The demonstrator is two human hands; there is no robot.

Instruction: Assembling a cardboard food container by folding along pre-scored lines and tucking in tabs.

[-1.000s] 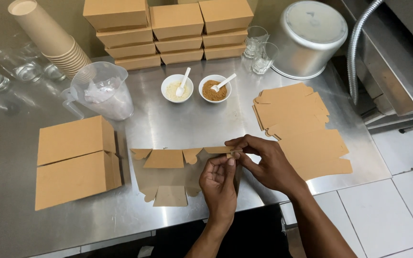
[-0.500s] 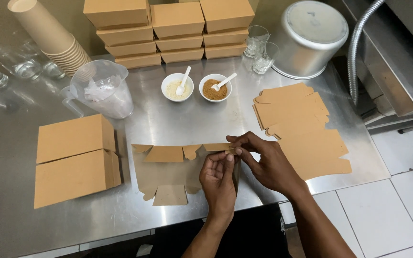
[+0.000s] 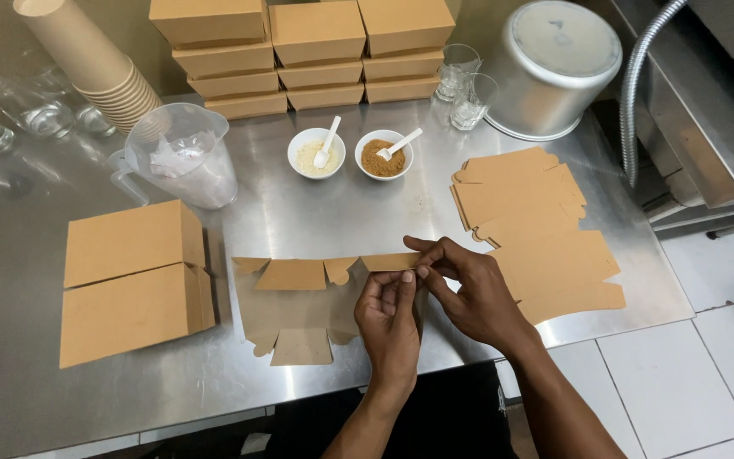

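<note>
Flat box blank: light, bendy card; grip at flap edge. Both hands, left & right, pinch its right flap.

Left hand and right hand pinch the right end flap of a flat brown cardboard box blank, fingertips meeting at the flap edge. Blank lies partly unfolded on the stainless steel counter. Two assembled brown cardboard boxes sit to its left, touching each other. Stack of flat brown cardboard blanks lies right of the hands. Behind: white bowl of pale powder, white bowl of brown powder, clear plastic jug.
</note>
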